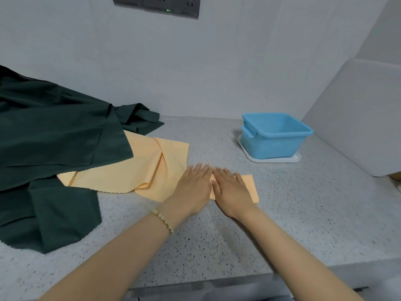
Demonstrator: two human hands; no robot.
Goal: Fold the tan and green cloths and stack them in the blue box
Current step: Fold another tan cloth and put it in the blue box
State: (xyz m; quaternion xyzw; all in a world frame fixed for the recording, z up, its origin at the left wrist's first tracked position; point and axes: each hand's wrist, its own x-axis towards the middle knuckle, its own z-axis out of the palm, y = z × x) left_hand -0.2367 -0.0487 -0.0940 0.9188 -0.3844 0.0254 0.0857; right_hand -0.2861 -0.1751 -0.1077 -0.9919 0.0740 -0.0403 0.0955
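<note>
— From the head view, where are your hands?
— Both lie palm down near the middle of the worktop [217, 240], side by side and nearly touching. My left hand [194, 189] and right hand [233, 191] are flat, with the fingers [225, 173] straight and together. They grip nothing and only press on the folded tan cloth [249, 184].
— How does that cloth lie?
— It is a small flat rectangle. Its right end sticks out from under my right hand, and a strip of it shows between my two hands. How far it runs under the left hand I cannot tell.
— And the other cloths?
— A second tan cloth [138, 168] lies unfolded and creased just left of my left hand, with a zigzag edge toward me. The green cloths [54, 135] are heaped over its far left part. They spread along the left edge of the worktop and up against the wall at the back. How many green pieces there are I cannot tell.
— Where is the blue box [271, 146]?
— Toward the back right corner, well apart from my hands, open side up, standing on a white lid [297, 158]. A pale panel [358, 118] stands just right of it.
— Anything else?
— A bead bracelet [163, 220] on my left wrist, and a dark socket strip [156, 5] high on the wall.
</note>
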